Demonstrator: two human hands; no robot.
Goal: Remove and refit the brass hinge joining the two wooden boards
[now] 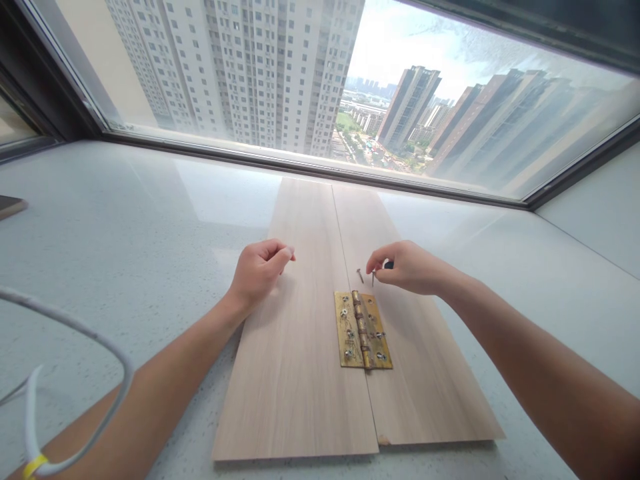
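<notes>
A brass hinge [364,331] lies flat across the seam of two wood-grain boards. Screw heads fill several of its holes, and one screw on the right leaf stands proud. My right hand [407,267] is just beyond the hinge, thumb and fingertips pinched on a small screw [373,279]. Part of a dark round object [389,265] shows inside that hand; its kind is hidden. A loose screw [360,275] rests on the board to the left of those fingers. Above the left board [300,400], my left hand [263,268] is closed, thumb against forefinger; whatever it holds, if anything, is hidden.
The right board [430,380] lies alongside the left one on a speckled white sill [165,267]. A window frame [300,160] bounds the far side. At the lower left a white cable [107,347] loops close to the camera. A dark flat object [11,207] sits at the left edge.
</notes>
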